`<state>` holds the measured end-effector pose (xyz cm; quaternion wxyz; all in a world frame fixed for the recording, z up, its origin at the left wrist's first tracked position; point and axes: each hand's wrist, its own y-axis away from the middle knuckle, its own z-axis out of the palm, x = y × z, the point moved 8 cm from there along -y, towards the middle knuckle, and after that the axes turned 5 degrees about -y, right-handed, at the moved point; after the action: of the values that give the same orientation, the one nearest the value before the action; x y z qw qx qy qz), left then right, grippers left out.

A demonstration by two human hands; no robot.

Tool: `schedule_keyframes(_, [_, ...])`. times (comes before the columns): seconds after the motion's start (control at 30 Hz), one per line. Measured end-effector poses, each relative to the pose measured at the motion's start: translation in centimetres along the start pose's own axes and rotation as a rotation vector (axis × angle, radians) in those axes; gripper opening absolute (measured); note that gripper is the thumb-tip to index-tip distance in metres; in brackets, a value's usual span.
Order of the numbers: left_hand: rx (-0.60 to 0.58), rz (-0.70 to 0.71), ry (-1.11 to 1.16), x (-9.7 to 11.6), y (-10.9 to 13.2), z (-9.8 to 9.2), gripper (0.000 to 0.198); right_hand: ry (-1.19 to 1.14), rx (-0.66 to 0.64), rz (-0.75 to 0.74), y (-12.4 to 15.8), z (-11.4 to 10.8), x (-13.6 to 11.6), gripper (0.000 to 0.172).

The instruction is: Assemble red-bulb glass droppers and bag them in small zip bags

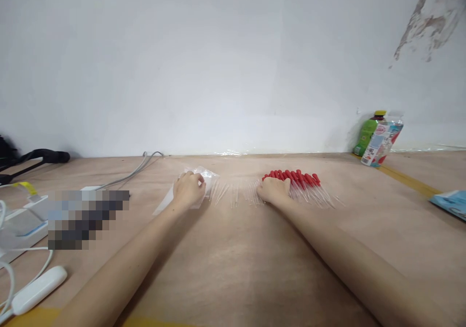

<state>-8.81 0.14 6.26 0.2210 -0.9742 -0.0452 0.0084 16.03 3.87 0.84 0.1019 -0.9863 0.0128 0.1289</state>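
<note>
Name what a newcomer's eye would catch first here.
Most likely the row of bright red, bulb-shaped tips beside the right hand, on the light brown tabletop. Next come thin clear tubes between that hand and the left hand. Far right, a green-labelled bottle with a yellow cap stands near the white wall.

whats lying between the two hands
In the head view, thin clear tubes lie in a loose row between the left hand and right hand, with clear plastic beside the left.
</note>
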Motion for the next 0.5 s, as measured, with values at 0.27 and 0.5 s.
schedule_keyframes(0.27, [-0.148, 0.019, -0.141, -0.8, 0.2, 1.6, 0.019, -0.004, 0.020, -0.039, 0.5, -0.1, -0.2, 0.024])
schedule_keyframes(0.5, [-0.158, -0.004, -0.158, -0.4, 0.6, 1.6, 0.016, -0.028, 0.239, -0.163, 3.4, -2.6, -0.1, 0.031])
